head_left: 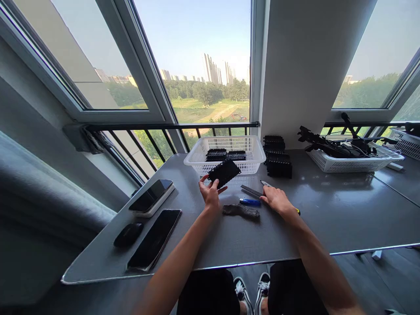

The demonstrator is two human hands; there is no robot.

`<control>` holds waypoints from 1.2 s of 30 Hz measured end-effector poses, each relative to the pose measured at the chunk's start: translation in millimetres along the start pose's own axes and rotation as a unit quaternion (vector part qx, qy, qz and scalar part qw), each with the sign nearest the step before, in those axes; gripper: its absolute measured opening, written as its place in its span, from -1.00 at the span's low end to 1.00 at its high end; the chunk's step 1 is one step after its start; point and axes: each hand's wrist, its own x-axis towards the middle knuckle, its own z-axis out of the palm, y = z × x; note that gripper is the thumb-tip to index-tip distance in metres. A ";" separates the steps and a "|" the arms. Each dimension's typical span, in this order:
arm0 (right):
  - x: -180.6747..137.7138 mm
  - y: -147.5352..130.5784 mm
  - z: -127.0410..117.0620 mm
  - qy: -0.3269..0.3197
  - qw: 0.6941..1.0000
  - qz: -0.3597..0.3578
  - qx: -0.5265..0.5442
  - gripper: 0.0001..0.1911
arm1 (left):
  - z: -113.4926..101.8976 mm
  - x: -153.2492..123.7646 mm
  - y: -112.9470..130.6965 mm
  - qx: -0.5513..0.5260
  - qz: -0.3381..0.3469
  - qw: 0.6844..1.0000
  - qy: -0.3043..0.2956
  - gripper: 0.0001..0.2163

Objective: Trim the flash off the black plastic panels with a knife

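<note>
Just beyond the hands, a white basket [197,158] on the counter [328,210] holds several black ridged parts [226,155]. The left hand [210,195] grasps one black part [224,172], lifted in front of the basket. The right hand [278,200] lies over a pen [264,183], its grip impossible to tell, beside a blue lighter [250,202].

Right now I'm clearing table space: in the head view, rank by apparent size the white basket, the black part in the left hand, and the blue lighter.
1. white basket, largest though farthest.
2. black part, held in the left hand.
3. blue lighter, smallest, about as near as the part.
</note>
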 end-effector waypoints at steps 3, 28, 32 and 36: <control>0.2 1.1 -0.5 0.006 0.999 -0.015 0.043 -0.89 | -3.4 5.7 -1.9 0.007 0.008 0.999 0.034 -0.49; 9.1 -4.3 -9.0 0.198 0.937 -0.029 0.286 -0.50 | 8.6 -11.9 -6.0 0.050 -0.038 0.986 -0.153 -0.44; 5.6 -11.6 -8.0 0.223 0.943 -0.031 0.247 -0.55 | 11.8 -17.7 -12.2 0.064 -0.049 0.975 -0.207 -0.40; 1.4 -18.9 -6.8 0.229 0.948 -0.028 0.222 -0.62 | 12.7 -21.1 -13.1 0.087 -0.056 0.969 -0.225 -0.37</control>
